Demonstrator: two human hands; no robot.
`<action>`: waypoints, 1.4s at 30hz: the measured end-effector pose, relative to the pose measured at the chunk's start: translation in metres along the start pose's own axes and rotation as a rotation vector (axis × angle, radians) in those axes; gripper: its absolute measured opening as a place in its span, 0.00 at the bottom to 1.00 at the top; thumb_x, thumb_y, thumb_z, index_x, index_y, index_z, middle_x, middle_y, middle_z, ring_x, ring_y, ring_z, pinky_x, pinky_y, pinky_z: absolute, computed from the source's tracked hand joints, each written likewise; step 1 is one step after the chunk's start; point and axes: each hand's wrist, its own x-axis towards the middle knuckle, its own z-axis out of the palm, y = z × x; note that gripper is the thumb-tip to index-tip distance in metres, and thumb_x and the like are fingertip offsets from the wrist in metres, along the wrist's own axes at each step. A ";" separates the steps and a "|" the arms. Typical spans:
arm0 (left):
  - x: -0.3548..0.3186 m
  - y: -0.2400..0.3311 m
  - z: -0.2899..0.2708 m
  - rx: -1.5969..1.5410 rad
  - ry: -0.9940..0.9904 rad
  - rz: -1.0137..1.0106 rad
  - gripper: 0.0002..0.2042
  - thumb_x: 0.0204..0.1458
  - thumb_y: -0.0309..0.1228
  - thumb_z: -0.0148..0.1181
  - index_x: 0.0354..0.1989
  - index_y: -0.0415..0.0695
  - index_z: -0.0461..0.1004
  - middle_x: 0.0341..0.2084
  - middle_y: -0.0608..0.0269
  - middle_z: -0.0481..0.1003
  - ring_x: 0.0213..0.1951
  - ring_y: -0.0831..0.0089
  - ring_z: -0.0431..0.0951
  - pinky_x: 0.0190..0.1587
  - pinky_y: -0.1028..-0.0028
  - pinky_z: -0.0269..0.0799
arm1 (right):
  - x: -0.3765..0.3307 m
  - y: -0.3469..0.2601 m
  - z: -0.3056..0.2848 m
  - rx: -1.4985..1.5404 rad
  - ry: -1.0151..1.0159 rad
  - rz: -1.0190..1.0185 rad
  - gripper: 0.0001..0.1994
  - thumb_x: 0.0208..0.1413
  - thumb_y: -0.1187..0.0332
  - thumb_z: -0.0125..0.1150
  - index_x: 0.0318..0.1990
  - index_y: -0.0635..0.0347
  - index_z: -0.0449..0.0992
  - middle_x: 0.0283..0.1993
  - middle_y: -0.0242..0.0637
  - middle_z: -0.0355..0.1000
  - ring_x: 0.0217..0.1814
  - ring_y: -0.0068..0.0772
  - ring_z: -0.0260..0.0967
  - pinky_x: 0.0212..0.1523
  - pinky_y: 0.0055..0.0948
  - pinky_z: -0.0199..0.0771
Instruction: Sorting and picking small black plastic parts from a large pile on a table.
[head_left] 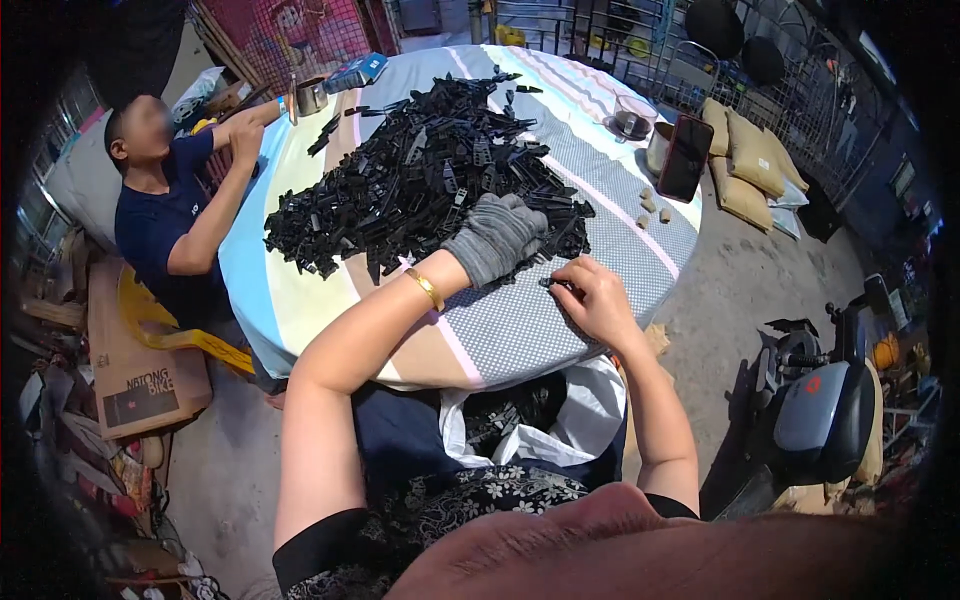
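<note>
A large heap of small black plastic parts (400,180) covers the middle of the round table. My left hand (498,238), in a grey knitted glove, rests at the near right edge of this heap. Its fingers are curled, and whatever they may hold is hidden. Close beside it, my bare right hand (600,300) pinches a small black plastic part (548,283) between thumb and fingers, just above the dotted cloth. Over my lap lies an open white sack (590,405) with more black parts (500,420) inside, below the table edge.
A patterned cloth (290,300) covers the table. At its far right are a phone (686,158), a glass cup (632,122) and several small tan pieces (648,205). Another person (180,200) sits at the left. A scooter (815,420) and stacked sacks (752,160) stand to the right.
</note>
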 end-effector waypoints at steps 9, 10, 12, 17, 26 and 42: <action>-0.017 0.025 -0.028 -0.576 -0.314 -0.433 0.12 0.55 0.37 0.48 0.40 0.43 0.69 0.32 0.53 0.74 0.37 0.58 0.75 0.41 0.66 0.69 | 0.005 -0.003 -0.001 0.059 0.099 -0.351 0.08 0.42 0.74 0.61 0.33 0.63 0.74 0.48 0.46 0.68 0.33 0.39 0.71 0.34 0.30 0.72; -0.019 0.027 -0.030 -0.571 -0.380 -0.361 0.13 0.53 0.39 0.52 0.40 0.43 0.68 0.34 0.52 0.73 0.38 0.58 0.75 0.41 0.66 0.69 | 0.005 0.001 0.001 0.031 0.056 -0.368 0.08 0.42 0.75 0.61 0.32 0.65 0.74 0.43 0.45 0.71 0.34 0.41 0.72 0.35 0.31 0.72; -0.028 0.028 -0.026 -0.662 -0.399 -0.372 0.17 0.49 0.40 0.58 0.41 0.43 0.67 0.34 0.51 0.72 0.39 0.57 0.74 0.42 0.66 0.69 | 0.000 0.001 0.000 0.117 0.043 -0.302 0.08 0.42 0.75 0.61 0.32 0.66 0.74 0.40 0.45 0.71 0.34 0.41 0.72 0.35 0.31 0.72; -0.032 0.027 -0.033 -0.677 -0.216 -0.127 0.16 0.46 0.35 0.59 0.42 0.42 0.68 0.34 0.52 0.72 0.37 0.57 0.74 0.42 0.66 0.69 | -0.001 0.005 -0.005 0.361 -0.066 -0.132 0.08 0.42 0.76 0.60 0.32 0.68 0.74 0.36 0.44 0.72 0.33 0.38 0.71 0.32 0.29 0.71; -0.033 0.024 -0.042 -0.438 -0.330 -0.116 0.14 0.46 0.38 0.57 0.37 0.44 0.73 0.30 0.53 0.74 0.35 0.57 0.74 0.40 0.63 0.69 | -0.006 -0.006 -0.001 -0.036 0.030 -0.145 0.06 0.42 0.71 0.61 0.29 0.60 0.74 0.32 0.38 0.70 0.36 0.41 0.69 0.35 0.34 0.70; -0.033 0.031 -0.035 -0.367 -0.407 -0.140 0.12 0.45 0.38 0.55 0.35 0.45 0.74 0.28 0.54 0.75 0.33 0.55 0.75 0.37 0.61 0.70 | -0.006 -0.006 -0.002 -0.026 -0.004 -0.129 0.06 0.43 0.73 0.62 0.32 0.59 0.76 0.29 0.37 0.67 0.32 0.37 0.67 0.31 0.31 0.68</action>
